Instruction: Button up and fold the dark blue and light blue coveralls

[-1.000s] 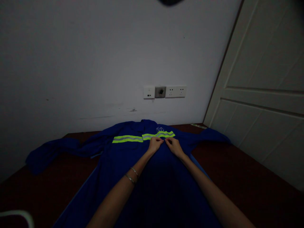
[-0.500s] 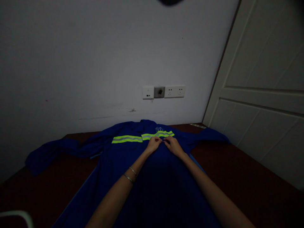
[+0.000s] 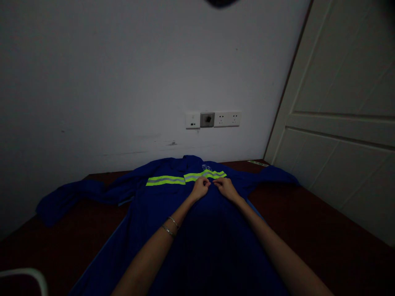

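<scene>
hands [image 3: 200, 189] pinch jacket [image 3: 154, 205] — hem cut off

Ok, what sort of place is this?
Likely a dim room in a home or dormitory: a plain white wall with a row of sockets, a white panelled door on the right, and a dark red-brown surface where the left hand and right hand pinch a blue work jacket.

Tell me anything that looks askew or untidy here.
On the blue work jacket, the reflective stripe is stepped: its two halves sit out of line at the front opening. The left hand and right hand pinch the cloth just below it. The sleeve on the person's left lies bunched.
</scene>
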Available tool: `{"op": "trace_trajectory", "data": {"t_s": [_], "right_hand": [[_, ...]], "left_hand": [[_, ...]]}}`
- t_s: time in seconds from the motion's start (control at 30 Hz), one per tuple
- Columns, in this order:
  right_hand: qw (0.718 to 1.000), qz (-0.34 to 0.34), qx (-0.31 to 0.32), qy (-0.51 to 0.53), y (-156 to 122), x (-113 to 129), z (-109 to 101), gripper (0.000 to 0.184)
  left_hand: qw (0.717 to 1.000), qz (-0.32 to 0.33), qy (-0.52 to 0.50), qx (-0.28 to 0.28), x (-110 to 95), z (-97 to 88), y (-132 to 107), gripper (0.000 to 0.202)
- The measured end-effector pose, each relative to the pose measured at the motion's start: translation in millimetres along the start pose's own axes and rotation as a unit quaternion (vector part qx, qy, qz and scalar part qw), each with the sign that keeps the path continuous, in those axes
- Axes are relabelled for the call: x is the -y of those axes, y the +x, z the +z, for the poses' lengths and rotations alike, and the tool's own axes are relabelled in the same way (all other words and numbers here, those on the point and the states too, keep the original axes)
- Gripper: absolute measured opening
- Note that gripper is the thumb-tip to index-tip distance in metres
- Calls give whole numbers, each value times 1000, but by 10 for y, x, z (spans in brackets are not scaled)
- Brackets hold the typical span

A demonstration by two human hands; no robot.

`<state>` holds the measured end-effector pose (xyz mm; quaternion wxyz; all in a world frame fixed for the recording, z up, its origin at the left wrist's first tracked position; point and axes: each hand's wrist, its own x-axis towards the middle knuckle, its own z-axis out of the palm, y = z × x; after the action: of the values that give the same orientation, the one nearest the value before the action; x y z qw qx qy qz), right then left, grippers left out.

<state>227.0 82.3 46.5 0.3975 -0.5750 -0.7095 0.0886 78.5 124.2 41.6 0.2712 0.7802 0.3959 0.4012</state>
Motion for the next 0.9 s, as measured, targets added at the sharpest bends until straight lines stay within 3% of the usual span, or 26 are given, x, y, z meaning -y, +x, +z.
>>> {"op": "trace_trajectory", "data": {"t_s": [0.23, 0.57, 0.77, 0.9], "right_hand": [[1000, -14, 6, -9, 7, 155, -75, 20], [998, 21, -10, 51, 28, 99, 0, 19], [996, 37, -35, 77, 18, 47, 72, 21], [994, 37, -40, 93, 14, 12, 87, 24]], "left_hand": [[983, 149, 110, -13, -61, -77, -45, 9], [950, 249, 189, 10, -111, -141, -105, 12], [956, 256, 146, 9, -79, -115, -103, 12], [980, 191, 50, -10, -29, -64, -50, 10]]}}
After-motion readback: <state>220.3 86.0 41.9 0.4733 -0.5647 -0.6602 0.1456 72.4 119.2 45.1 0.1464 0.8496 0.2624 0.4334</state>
